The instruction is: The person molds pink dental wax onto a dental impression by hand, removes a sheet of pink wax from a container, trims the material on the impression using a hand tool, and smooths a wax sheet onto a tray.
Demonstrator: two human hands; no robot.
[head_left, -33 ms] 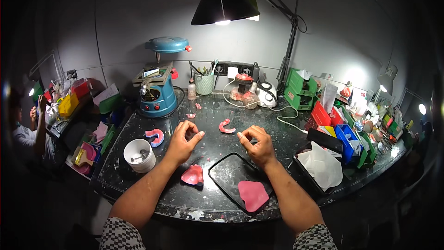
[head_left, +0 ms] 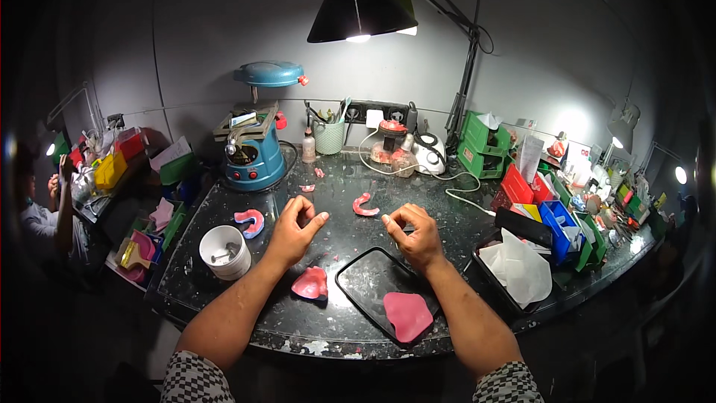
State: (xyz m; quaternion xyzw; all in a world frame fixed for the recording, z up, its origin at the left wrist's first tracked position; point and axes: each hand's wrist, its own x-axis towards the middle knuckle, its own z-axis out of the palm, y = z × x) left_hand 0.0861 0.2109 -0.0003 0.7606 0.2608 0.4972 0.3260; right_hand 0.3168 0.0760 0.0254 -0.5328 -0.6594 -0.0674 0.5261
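Both my hands are raised over the dark, speckled workbench (head_left: 328, 332), apart from each other and with nothing visible in them. My left hand (head_left: 295, 233) is loosely closed, its thumb pointing right. Curled into a loose fist, my right hand (head_left: 415, 235) has its thumb towards the middle. Between and beyond them lies a pink U-shaped dental wax rim (head_left: 365, 206), nearest my right thumb. A pink and blue arch-shaped piece (head_left: 250, 222) is left of my left hand. Nearer me are a pink moulded piece with a blue edge (head_left: 310, 283) and a black-rimmed tray (head_left: 373, 295) bearing a flat pink sheet (head_left: 408, 315).
A white tub (head_left: 225, 254) with metal pieces stands left. Behind are a blue vacuum-forming machine (head_left: 257, 153), a pen cup (head_left: 329, 136) and a white device (head_left: 429, 155) with a cord. A black lamp (head_left: 361, 7) hangs above. Coloured bins (head_left: 485, 145) and paper (head_left: 520, 269) fill the right.
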